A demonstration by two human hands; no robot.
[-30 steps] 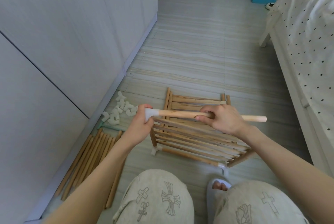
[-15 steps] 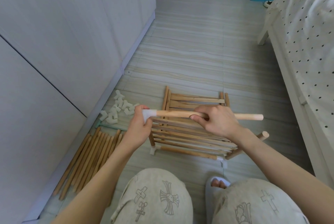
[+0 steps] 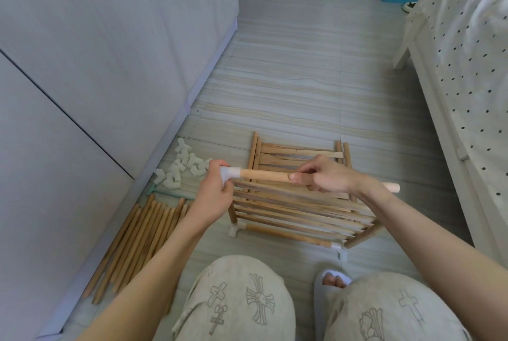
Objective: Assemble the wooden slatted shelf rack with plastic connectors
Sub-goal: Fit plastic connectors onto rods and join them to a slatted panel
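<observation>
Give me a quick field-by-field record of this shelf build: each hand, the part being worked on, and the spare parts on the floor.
left hand: grips white plastic connector on the rod's end
right hand: holds round wooden rod mid-length
rod: held level above half-built wooden slatted rack
spare connectors: pile of white plastic connectors by the grey cabinet
spare rods: bundle of loose wooden rods on the floor

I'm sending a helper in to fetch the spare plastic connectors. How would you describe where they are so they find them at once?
Start at the grey cabinet along the left wall and look down to its base. A heap of white plastic connectors lies on the floor there, just beyond the row of loose wooden dowels. They are the only small, white, stubby pieces; everything around them is long and wooden.
</observation>
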